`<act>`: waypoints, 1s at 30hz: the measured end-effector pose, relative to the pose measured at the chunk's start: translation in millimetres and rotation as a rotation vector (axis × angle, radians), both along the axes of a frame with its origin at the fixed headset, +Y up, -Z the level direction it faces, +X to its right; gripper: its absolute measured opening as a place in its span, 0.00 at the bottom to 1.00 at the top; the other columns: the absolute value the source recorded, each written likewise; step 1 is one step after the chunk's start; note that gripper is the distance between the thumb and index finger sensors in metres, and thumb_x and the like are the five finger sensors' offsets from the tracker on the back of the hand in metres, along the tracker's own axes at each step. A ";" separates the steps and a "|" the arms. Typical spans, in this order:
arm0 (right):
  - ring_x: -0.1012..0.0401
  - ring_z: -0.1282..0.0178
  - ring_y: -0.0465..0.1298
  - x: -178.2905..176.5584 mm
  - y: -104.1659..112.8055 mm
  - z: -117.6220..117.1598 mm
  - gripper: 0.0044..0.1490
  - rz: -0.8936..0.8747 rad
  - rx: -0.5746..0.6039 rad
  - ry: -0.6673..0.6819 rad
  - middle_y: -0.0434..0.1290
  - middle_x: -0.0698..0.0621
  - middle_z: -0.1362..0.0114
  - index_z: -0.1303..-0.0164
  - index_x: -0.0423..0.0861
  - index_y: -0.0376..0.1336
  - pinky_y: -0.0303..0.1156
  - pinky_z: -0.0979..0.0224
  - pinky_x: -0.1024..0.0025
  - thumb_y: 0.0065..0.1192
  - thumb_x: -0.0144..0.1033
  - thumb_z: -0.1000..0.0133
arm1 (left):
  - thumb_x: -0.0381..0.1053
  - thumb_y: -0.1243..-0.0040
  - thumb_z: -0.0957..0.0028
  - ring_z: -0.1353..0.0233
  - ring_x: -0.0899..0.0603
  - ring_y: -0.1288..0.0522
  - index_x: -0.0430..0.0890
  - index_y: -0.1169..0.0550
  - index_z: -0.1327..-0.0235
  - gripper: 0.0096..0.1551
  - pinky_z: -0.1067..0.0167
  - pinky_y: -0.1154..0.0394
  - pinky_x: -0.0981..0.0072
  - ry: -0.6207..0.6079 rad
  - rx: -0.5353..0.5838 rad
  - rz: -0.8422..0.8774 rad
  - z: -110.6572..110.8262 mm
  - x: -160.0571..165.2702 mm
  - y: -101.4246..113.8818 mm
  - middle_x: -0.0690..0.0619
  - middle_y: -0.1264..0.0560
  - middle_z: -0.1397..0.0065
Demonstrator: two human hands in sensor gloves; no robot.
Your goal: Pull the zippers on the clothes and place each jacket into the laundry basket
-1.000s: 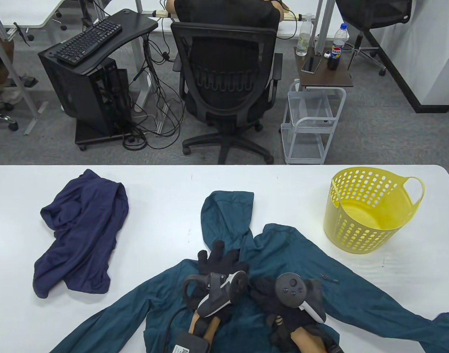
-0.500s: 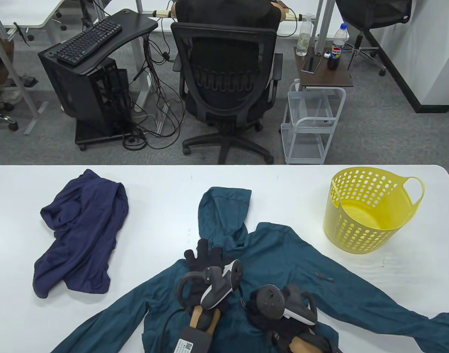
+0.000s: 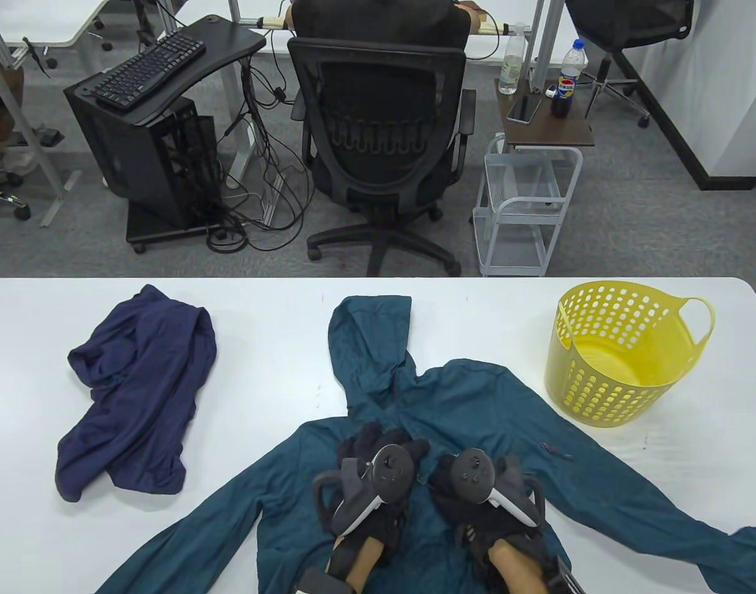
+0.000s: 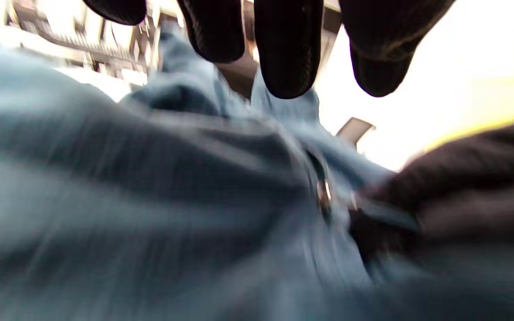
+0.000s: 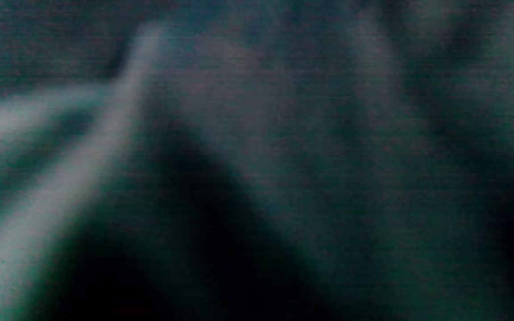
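The teal hooded zip jacket point(image 3: 471, 402) is lying spread flat on the white table point(image 3: 279, 309), hood pointing away from me and sleeves stretching to both sides. I am keeping both gloved hands side by side on its chest. My left hand point(image 3: 378, 451) is resting on the fabric, its fingers point(image 4: 288, 49) hanging loosely and gripping nothing. My right hand point(image 3: 471, 495) is pinching the metal zipper pull point(image 4: 324, 191). The yellow perforated plastic laundry basket point(image 3: 619, 352) is standing to the right, and the crumpled navy jacket point(image 3: 137, 390) is lying well apart on the left
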State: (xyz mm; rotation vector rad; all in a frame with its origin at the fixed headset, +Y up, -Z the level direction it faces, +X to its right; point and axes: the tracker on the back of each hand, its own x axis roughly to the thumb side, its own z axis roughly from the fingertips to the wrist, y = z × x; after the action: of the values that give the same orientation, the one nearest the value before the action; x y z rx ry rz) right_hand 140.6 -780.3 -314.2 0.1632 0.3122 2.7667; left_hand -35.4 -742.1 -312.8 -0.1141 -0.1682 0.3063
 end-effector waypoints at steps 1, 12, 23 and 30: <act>0.45 0.17 0.60 1.7 0.5 0.4 0.28 -0.005 -0.001 0.003 0.64 0.54 0.15 0.31 0.58 0.68 0.58 0.23 0.39 0.64 0.48 0.44 | 0.57 0.43 0.55 0.20 0.41 0.35 0.75 0.24 0.41 0.26 0.29 0.42 0.32 -0.009 -0.059 -0.028 -2.4 3.0 -6.0 0.63 0.26 0.23; 0.43 0.21 0.68 -14.5 12.5 12.9 0.28 0.139 0.080 0.084 0.70 0.51 0.18 0.34 0.54 0.72 0.59 0.24 0.38 0.67 0.46 0.45 | 0.56 0.46 0.53 0.17 0.40 0.42 0.80 0.32 0.39 0.29 0.28 0.44 0.30 -0.005 -0.259 -0.253 -20.9 9.3 -39.8 0.65 0.41 0.16; 0.44 0.22 0.69 -26.1 37.6 40.5 0.27 0.066 0.135 0.231 0.76 0.51 0.23 0.37 0.50 0.74 0.60 0.25 0.38 0.65 0.48 0.45 | 0.57 0.48 0.52 0.16 0.39 0.47 0.81 0.35 0.38 0.29 0.28 0.45 0.30 0.086 -0.283 -0.232 -29.4 -1.2 -44.4 0.65 0.45 0.15; 0.40 0.23 0.69 -35.6 35.6 52.5 0.27 0.025 -0.009 0.306 0.75 0.50 0.22 0.37 0.52 0.74 0.62 0.26 0.37 0.65 0.50 0.44 | 0.57 0.48 0.52 0.16 0.38 0.48 0.81 0.35 0.38 0.29 0.28 0.46 0.29 0.143 -0.272 -0.218 -33.6 -15.8 -46.4 0.64 0.46 0.15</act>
State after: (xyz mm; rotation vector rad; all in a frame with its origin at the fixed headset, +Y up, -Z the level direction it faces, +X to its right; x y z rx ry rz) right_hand 105.1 -744.6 -261.8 0.5865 0.4053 2.7613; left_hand -51.2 -788.5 -346.5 -0.3760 0.0288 0.1175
